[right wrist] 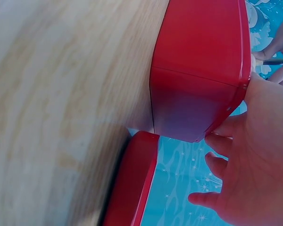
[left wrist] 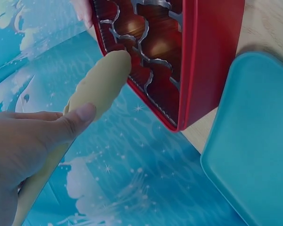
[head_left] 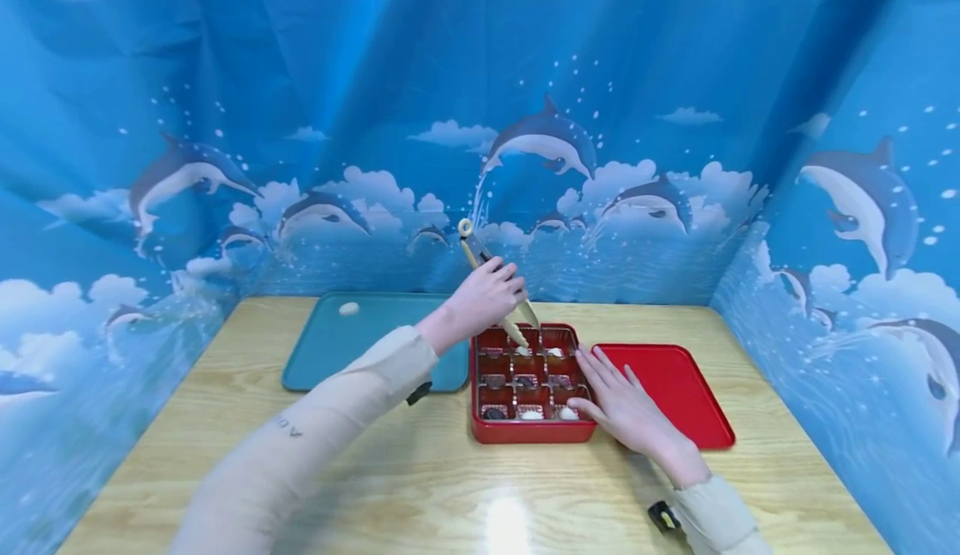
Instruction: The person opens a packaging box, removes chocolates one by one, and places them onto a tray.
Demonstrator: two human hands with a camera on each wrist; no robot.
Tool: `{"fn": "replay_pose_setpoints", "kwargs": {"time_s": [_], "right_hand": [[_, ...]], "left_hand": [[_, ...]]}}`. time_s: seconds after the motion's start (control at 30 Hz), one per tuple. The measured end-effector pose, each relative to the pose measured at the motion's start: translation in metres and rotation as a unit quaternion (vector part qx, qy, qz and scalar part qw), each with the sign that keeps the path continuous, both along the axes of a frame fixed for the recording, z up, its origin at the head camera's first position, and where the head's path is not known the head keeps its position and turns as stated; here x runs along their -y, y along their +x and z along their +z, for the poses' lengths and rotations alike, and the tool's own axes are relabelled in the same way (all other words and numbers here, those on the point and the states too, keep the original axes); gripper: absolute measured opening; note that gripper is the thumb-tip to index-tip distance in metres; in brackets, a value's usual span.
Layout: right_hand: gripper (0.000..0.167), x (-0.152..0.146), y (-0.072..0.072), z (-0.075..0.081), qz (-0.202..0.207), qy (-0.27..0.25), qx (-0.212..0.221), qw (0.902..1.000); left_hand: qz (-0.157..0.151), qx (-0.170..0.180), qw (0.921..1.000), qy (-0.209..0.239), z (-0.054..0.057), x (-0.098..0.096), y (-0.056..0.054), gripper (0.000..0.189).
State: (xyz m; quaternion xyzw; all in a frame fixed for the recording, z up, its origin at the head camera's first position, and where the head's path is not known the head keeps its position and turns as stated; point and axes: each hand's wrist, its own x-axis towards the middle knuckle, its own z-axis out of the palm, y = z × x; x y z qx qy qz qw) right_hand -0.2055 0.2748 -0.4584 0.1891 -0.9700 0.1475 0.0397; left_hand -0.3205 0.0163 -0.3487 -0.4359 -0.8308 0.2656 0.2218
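My left hand [head_left: 483, 298] grips a pair of tongs [head_left: 512, 330] with cream-coloured ends. The tongs point down into a back compartment of the red box [head_left: 534, 432]; whether they pinch anything is not clear. In the left wrist view, thumb and fingers close around the tongs' cream arm [left wrist: 101, 82]. Clear dividers split the box into several compartments, with small dark and white pieces, such as a white piece [head_left: 531, 414] and a dark round piece [head_left: 494, 413]. With fingers outstretched, my right hand [head_left: 626, 409] rests against the box's right rim.
A teal tray [head_left: 375, 355] lies left of the box, partly under my left arm, bearing one white oval piece [head_left: 348, 309]. To the right, a flat red lid [head_left: 686, 388] lies on the wooden table [head_left: 420, 488]. A blue dolphin curtain [head_left: 420, 80] stands behind.
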Motion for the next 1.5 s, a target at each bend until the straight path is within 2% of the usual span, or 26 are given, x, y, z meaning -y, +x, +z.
{"fn": "replay_pose_setpoints", "kwargs": {"time_s": [0.2, 0.5, 0.7, 0.87, 1.07, 1.27, 1.5], "right_hand": [[0.083, 0.001, -0.001, 0.000, -0.001, 0.002, 0.001, 1.0000], [0.082, 0.002, -0.002, -0.001, 0.000, 0.002, 0.001, 1.0000], [0.083, 0.003, -0.002, 0.000, -0.002, 0.005, 0.005, 1.0000], [0.082, 0.004, -0.001, 0.001, 0.001, 0.005, 0.001, 1.0000], [0.083, 0.004, -0.001, 0.000, 0.000, 0.005, 0.001, 1.0000], [0.083, 0.003, 0.000, -0.001, 0.000, 0.006, 0.001, 1.0000], [0.082, 0.002, 0.001, 0.000, -0.002, 0.008, -0.002, 1.0000]], "left_hand": [[-0.005, -0.017, 0.9987, -0.047, -0.007, -0.011, -0.001, 0.029], [0.012, -0.030, 0.9918, -0.123, -0.013, -0.033, 0.004, 0.022], [0.011, -0.035, 0.9891, -0.143, -0.017, -0.044, 0.007, 0.023], [0.008, -0.024, 0.9886, -0.148, -0.024, -0.044, 0.006, 0.022], [-0.015, -0.027, 0.9922, -0.121, -0.031, -0.036, 0.002, 0.021], [-0.029, -0.034, 0.9948, -0.091, -0.032, -0.021, -0.002, 0.021], [-0.035, -0.026, 0.9990, 0.013, -0.026, -0.004, -0.006, 0.024]]}}
